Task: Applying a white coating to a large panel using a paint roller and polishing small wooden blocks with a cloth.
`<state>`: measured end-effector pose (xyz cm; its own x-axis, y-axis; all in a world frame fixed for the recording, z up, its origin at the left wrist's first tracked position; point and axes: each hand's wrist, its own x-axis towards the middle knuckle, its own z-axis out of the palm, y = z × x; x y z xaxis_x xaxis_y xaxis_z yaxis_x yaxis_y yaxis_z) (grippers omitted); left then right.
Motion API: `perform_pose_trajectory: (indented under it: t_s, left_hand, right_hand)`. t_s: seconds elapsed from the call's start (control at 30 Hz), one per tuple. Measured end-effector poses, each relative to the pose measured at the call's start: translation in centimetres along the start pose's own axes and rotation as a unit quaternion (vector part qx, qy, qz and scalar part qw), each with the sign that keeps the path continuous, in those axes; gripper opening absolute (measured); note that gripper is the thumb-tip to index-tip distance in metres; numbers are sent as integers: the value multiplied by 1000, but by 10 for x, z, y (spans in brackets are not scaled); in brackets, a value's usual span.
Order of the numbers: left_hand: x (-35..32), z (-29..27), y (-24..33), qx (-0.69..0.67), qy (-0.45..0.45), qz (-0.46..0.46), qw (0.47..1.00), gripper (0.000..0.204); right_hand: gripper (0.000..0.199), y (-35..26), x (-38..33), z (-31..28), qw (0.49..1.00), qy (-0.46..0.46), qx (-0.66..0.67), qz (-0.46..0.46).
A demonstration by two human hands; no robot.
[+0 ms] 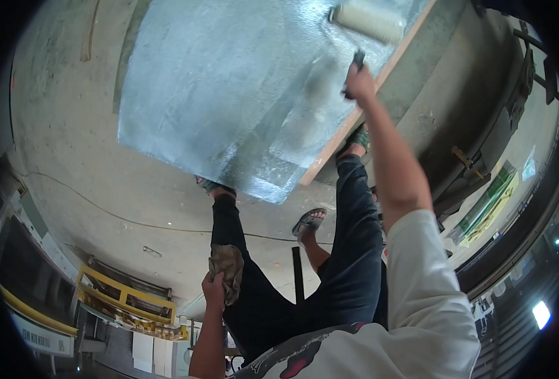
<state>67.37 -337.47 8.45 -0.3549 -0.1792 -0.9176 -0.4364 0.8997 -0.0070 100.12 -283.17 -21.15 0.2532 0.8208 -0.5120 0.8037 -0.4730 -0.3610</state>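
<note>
My right hand [359, 82] is stretched forward and grips the dark handle of a paint roller [368, 22]. Its pale fuzzy sleeve rests on the far right part of a large shiny silver sheet [229, 95]. The sheet lies on a board with a bare wooden edge [361, 110] and looks wet and streaked where the roller has passed. My left hand [214, 290] hangs low by my left thigh and clutches a crumpled brown rag [229, 268]. My legs in dark trousers stand at the sheet's near edge.
Grey concrete floor [71, 126] surrounds the sheet, with a thin cable [134, 221] lying across it. Another person's sandalled foot [309, 221] is between my legs. A yellow metal rack [124, 294] stands lower left. A long dark machine [494, 126] runs along the right.
</note>
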Motion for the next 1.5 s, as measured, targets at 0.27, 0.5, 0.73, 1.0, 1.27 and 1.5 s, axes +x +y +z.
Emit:
perform_pose_trajectory:
  t_s: [0.27,0.5,0.73,1.0,1.27,1.5]
  left_hand:
    - [30,-102,-23,-143,47,-14,988,34]
    - [51,-127,-42,-201,37,-39,978,37]
    - [44,-96,-35,-203,19,-36,978,32]
    - [44,-96,-39,-190,22,-23,981,31]
    - [52,-114,-57,-229,14,-31,973,30]
    - [50,-162,-92,-282,77,-83,953,31]
  right_hand:
    - [32,34,-419,188,950,-109,186,226]
    - [30,10,-590,228,879,-199,221,372]
    - [35,67,-566,230,994,-53,18,89]
    - [37,-15,-227,171,999,-2,21,-49]
    - [41,-15,-279,260,999,14,38,22]
    - [34,-49,-620,311,912,-235,152,299]
